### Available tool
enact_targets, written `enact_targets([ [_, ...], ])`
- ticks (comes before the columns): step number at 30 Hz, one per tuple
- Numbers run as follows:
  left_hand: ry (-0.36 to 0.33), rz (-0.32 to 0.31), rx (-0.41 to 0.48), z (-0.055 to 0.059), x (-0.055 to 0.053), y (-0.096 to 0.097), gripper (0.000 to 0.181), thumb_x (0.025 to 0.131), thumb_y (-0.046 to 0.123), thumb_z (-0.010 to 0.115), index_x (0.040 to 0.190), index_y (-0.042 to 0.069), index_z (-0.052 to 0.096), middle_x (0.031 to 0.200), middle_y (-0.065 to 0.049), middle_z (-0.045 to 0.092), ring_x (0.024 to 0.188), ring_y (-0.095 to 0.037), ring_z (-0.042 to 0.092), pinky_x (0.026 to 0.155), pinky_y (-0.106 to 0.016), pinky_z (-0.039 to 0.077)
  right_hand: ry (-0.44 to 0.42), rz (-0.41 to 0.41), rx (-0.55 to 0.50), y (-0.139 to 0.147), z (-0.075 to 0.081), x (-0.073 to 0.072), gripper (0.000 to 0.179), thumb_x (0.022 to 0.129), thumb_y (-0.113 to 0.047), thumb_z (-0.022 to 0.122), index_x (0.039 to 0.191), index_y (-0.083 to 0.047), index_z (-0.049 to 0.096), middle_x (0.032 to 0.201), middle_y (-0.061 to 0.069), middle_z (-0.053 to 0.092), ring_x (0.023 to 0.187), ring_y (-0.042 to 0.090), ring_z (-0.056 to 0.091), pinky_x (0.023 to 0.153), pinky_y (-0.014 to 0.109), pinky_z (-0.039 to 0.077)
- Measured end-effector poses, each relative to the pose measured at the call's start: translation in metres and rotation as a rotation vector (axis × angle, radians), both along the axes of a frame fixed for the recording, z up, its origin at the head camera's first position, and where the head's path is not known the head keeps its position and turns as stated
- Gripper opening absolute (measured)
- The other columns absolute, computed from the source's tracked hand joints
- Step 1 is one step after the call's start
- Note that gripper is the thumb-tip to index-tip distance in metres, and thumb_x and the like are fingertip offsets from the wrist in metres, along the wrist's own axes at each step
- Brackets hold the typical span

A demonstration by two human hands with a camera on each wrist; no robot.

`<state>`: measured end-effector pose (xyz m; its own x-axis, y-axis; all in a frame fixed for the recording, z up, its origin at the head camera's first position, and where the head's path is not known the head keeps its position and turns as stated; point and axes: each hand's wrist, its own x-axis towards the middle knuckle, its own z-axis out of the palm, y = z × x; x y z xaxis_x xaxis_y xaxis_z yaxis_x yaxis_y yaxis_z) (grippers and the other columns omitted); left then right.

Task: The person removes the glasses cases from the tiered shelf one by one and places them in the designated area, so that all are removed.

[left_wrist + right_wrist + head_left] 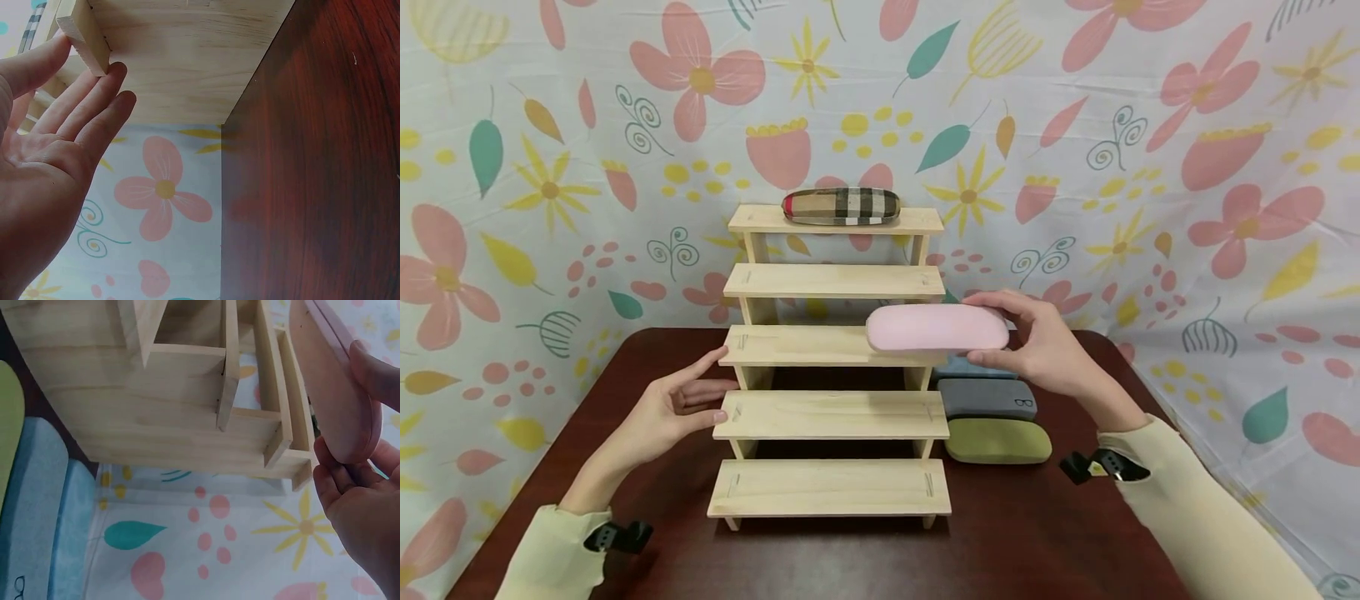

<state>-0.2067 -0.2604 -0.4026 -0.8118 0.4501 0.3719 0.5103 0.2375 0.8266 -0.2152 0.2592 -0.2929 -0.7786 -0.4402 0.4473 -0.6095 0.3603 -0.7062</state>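
Pink case [937, 327], pinched by the right hand [1041, 346] near the middle shelf's [805, 346] right end, looked mid-placement, the left hand [662, 408] touching the wooden stand [829, 487] with loosely extended fingers, and seemingly a level, gentle set-down was called for!

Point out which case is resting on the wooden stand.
The plaid case, on the top shelf. The pink case is in the right hand; the green case, grey-blue case and blue case lie beside the stand.
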Motion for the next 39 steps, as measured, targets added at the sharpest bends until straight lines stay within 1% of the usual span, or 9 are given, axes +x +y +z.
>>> enact_targets([
  [4, 0.000, 0.003, -0.005, -0.001, 0.000, -0.001, 0.089, 0.092, -0.008, 0.078, 0.167, 0.013, 0.034, 0.130, -0.027, 0.069, 0.121, -0.013, 0.068, 0.096, -0.030, 0.056, 0.029, -0.029, 0.012, 0.008, -0.003, 0.011, 0.063, 0.082, 0.004, 0.088, 0.140, -0.009, 0.067, 0.129, 0.008, 0.064, 0.101, 0.021, 0.063, 0.079, 0.024, 0.053],
  [8, -0.007, 0.007, -0.004, -0.001, -0.001, -0.001, 0.090, 0.091, -0.008, 0.078, 0.167, 0.014, 0.034, 0.131, -0.027, 0.068, 0.121, -0.013, 0.068, 0.096, -0.030, 0.056, 0.018, -0.050, 0.023, 0.017, -0.006, 0.019, 0.065, 0.082, 0.005, 0.089, 0.141, -0.011, 0.066, 0.131, 0.007, 0.064, 0.102, 0.021, 0.063, 0.083, 0.023, 0.052],
  [11, -0.012, 0.008, -0.004, -0.001, -0.001, -0.002, 0.090, 0.091, -0.008, 0.078, 0.167, 0.014, 0.034, 0.131, -0.028, 0.068, 0.121, -0.013, 0.068, 0.095, -0.028, 0.056, 0.017, -0.069, 0.047, 0.024, -0.009, 0.025, 0.066, 0.081, 0.003, 0.090, 0.141, -0.012, 0.067, 0.132, 0.006, 0.064, 0.102, 0.020, 0.063, 0.083, 0.022, 0.052],
  [16, -0.005, 0.000, -0.008, -0.001, -0.001, -0.001, 0.090, 0.092, -0.007, 0.078, 0.167, 0.013, 0.033, 0.132, -0.030, 0.067, 0.121, -0.013, 0.068, 0.095, -0.026, 0.055, 0.047, -0.110, 0.083, 0.036, -0.014, 0.034, 0.067, 0.079, 0.003, 0.092, 0.140, -0.012, 0.068, 0.132, 0.004, 0.065, 0.101, 0.017, 0.063, 0.083, 0.020, 0.050],
  [21, 0.001, -0.001, -0.002, -0.001, 0.000, 0.000, 0.089, 0.092, -0.008, 0.078, 0.167, 0.012, 0.033, 0.131, -0.030, 0.067, 0.121, -0.012, 0.068, 0.095, -0.024, 0.055, 0.054, -0.130, 0.088, 0.049, -0.020, 0.043, 0.068, 0.077, 0.004, 0.092, 0.139, -0.013, 0.068, 0.131, 0.004, 0.066, 0.100, 0.016, 0.064, 0.083, 0.019, 0.049],
  [24, 0.003, -0.001, 0.003, 0.000, 0.000, 0.001, 0.089, 0.092, -0.009, 0.077, 0.167, 0.012, 0.034, 0.130, -0.029, 0.067, 0.121, -0.012, 0.068, 0.095, -0.024, 0.055, 0.057, -0.142, 0.084, 0.056, -0.024, 0.049, 0.069, 0.076, 0.005, 0.092, 0.139, -0.013, 0.068, 0.131, 0.004, 0.066, 0.102, 0.016, 0.062, 0.084, 0.019, 0.048],
  [30, 0.002, -0.004, 0.012, 0.002, 0.000, 0.001, 0.089, 0.091, -0.010, 0.077, 0.166, 0.011, 0.034, 0.130, -0.033, 0.066, 0.120, -0.012, 0.068, 0.094, -0.025, 0.055, 0.060, -0.170, 0.079, 0.068, -0.030, 0.059, 0.069, 0.076, 0.008, 0.091, 0.138, -0.010, 0.068, 0.133, 0.004, 0.066, 0.107, 0.015, 0.060, 0.086, 0.020, 0.045],
  [35, 0.000, 0.002, 0.007, 0.001, 0.000, 0.001, 0.089, 0.091, -0.009, 0.078, 0.166, 0.012, 0.035, 0.129, -0.031, 0.067, 0.120, -0.011, 0.068, 0.095, -0.026, 0.056, 0.046, -0.172, 0.087, 0.076, -0.035, 0.065, 0.068, 0.076, 0.009, 0.091, 0.138, -0.009, 0.068, 0.132, 0.005, 0.067, 0.109, 0.014, 0.061, 0.088, 0.019, 0.046],
  [39, 0.006, 0.002, -0.001, -0.001, 0.000, 0.001, 0.089, 0.091, -0.008, 0.078, 0.166, 0.012, 0.035, 0.129, -0.029, 0.068, 0.120, -0.012, 0.069, 0.095, -0.028, 0.056, 0.035, -0.183, 0.100, 0.081, -0.040, 0.069, 0.069, 0.075, 0.008, 0.092, 0.137, -0.010, 0.067, 0.130, 0.004, 0.068, 0.108, 0.013, 0.062, 0.088, 0.018, 0.046],
])
